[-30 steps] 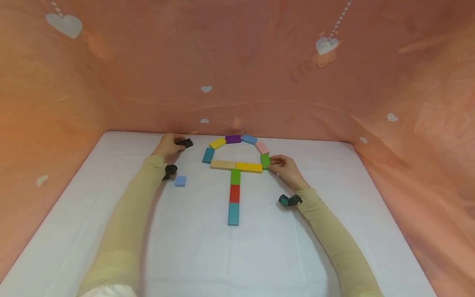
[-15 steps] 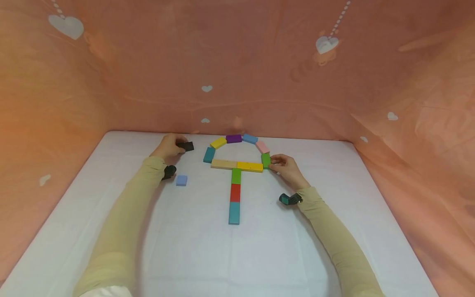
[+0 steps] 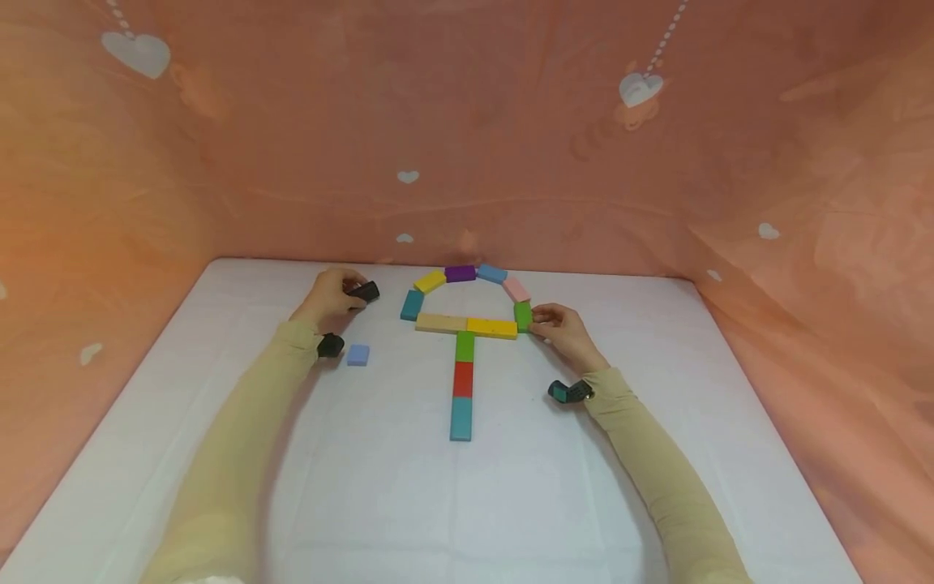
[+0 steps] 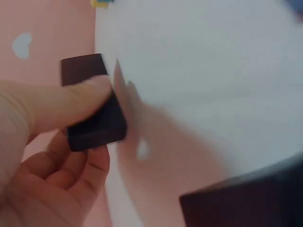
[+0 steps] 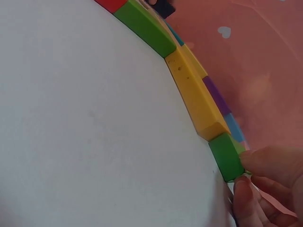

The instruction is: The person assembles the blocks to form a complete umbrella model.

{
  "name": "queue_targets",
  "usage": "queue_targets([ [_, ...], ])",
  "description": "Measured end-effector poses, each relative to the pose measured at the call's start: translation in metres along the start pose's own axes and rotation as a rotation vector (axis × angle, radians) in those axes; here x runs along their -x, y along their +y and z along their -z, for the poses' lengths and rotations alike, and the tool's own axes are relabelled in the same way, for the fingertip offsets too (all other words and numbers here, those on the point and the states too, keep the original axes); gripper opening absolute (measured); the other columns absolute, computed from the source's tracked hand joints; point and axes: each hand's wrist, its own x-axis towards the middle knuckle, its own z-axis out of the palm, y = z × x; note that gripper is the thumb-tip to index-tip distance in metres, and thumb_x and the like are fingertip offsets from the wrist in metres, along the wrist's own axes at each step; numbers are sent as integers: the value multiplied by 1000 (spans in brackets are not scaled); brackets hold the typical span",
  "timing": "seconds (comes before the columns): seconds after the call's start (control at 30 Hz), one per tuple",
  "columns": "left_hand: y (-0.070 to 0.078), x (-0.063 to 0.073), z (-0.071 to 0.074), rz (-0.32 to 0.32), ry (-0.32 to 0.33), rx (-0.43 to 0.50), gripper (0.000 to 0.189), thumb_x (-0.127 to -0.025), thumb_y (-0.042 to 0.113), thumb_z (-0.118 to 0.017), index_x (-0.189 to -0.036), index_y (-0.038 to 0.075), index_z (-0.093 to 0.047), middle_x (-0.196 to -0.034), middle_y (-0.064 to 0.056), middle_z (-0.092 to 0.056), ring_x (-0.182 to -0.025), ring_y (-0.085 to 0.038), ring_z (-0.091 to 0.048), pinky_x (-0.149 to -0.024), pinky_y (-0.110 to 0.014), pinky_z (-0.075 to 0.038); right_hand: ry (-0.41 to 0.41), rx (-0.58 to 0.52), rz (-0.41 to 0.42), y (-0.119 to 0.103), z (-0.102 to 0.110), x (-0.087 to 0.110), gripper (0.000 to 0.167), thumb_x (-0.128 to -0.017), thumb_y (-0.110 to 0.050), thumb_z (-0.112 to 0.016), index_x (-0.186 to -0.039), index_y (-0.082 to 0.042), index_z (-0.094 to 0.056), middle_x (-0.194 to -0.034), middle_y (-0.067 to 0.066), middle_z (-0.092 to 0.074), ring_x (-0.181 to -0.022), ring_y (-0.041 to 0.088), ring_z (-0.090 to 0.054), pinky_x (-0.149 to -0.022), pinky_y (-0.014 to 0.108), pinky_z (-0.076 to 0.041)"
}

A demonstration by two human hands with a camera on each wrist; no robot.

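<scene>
My left hand (image 3: pixel 326 294) holds a black rectangular block (image 4: pixel 92 101) between thumb and fingers, left of a block arch. The left wrist view shows its shadow on the cloth beside it. On the arch's right end, my right hand (image 3: pixel 565 331) has its fingertips at the outer side of a green block (image 5: pixel 226 156), which touches the yellow bar (image 3: pixel 492 328). Teal (image 3: pixel 412 305), yellow (image 3: pixel 430 281), purple (image 3: pixel 460 273), blue (image 3: pixel 492 273) and pink (image 3: pixel 516 289) blocks form the rest of the curve. A pale wooden bar (image 3: pixel 441 324) continues the base line.
Below the bars, a green block (image 3: pixel 464 346), a red block (image 3: pixel 463 379) and a teal block (image 3: pixel 461 418) form a straight stem. A light-blue square block (image 3: pixel 357 355) lies near my left wrist. Pink cloth (image 3: pixel 467 146) with white hearts rises behind the white table (image 3: pixel 540 503).
My left hand has come slightly nearer with the black block, whose tilt has changed. My right hand stays at the green block, and the laid blocks keep their arrangement.
</scene>
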Motion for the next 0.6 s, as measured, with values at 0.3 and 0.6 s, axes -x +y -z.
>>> queue_targets([
  [0.3, 39, 38, -2, -140, 69, 136, 37, -83, 4, -73, -119, -1, -63, -108, -20, -62, -98, -33, -58, -82, -43, -50, 12, 21, -6, -4, 1, 1, 38, -90, -7, -65, -125, 2, -54, -114, 17, -56, -90, 22, -54, -72, 20, -51],
  [0.6, 65, 81, -27, -79, -148, 361, 42, -82, 10, -76, -121, 2, -62, -111, -15, -61, -96, -27, -61, -75, -31, -54, 13, 25, -10, -2, -1, 1, 38, -90, -7, -65, -125, 2, -54, -114, 17, -57, -91, 21, -52, -70, 18, -50],
])
